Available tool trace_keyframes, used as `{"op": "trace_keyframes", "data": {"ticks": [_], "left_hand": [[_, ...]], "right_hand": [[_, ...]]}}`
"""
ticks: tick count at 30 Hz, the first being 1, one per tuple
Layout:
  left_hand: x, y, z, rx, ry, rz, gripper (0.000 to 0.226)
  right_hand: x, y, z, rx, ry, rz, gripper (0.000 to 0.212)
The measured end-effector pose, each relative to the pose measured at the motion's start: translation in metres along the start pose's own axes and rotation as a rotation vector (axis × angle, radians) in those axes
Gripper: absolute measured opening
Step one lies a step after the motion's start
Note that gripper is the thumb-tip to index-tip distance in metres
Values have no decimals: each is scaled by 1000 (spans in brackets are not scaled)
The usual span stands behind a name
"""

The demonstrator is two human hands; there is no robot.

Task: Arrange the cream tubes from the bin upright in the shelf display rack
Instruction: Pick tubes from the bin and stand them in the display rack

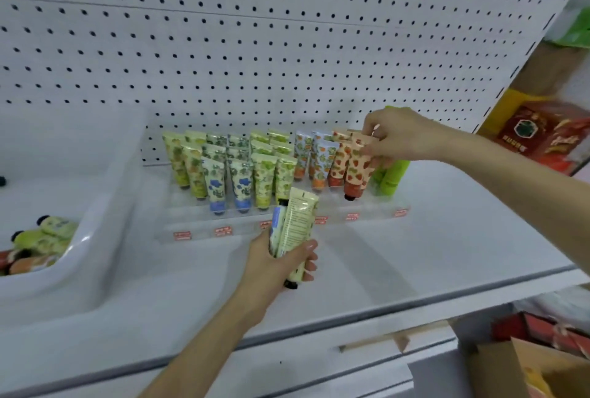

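Note:
A clear stepped display rack (376, 211) stands on the white shelf, holding several patterned cream tubes upright, cap down. My right hand (399, 136) pinches the top of a strawberry-print tube (356, 171) at the rack's right end, its black cap just above the front step. My left hand (281, 262) is in front of the rack, gripping a pale yellow tube (298, 225) and a blue-edged tube (276, 222) together. The white bin (79, 238) at the left holds more tubes (48, 238) lying flat.
Plain green tubes (394, 174) stand just right of the rack behind my right hand. A perforated back panel rises behind the shelf. Red boxes (542, 132) sit on the neighbouring shelf at right. A cardboard box (526, 369) is below at the lower right.

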State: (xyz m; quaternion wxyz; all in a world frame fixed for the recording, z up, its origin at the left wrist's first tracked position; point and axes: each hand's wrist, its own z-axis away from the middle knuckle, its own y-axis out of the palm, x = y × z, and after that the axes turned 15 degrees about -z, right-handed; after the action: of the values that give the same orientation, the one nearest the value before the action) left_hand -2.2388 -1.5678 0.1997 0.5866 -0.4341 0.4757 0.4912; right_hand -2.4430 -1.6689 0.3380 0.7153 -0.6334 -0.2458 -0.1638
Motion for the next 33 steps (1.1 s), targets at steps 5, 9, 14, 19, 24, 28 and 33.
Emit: {"op": "trace_keyframes", "data": {"ticks": [5,9,14,19,24,28,33], "left_hand": [[3,0,-1,-21,24,53,13],[5,0,-1,-15,47,60,17],[5,1,-2,-22,56,57,19],[6,1,-3,-24,66,55,22],[7,1,-3,-23,76,49,21],[8,1,-3,-18,80,48,19],[9,1,-4,-15,80,48,19]], "right_hand": [[-5,5,-2,-138,-139,50,8],[-8,11,-7,-213,-169,41,15],[-8,22,-9,-234,-193,61,18],[-14,26,-14,-228,-174,52,18],[-24,30,-16,-255,-156,8,15],[-26,34,-18,-271,-160,-14,15],[-24,32,-20,-252,-159,28,18]]}}
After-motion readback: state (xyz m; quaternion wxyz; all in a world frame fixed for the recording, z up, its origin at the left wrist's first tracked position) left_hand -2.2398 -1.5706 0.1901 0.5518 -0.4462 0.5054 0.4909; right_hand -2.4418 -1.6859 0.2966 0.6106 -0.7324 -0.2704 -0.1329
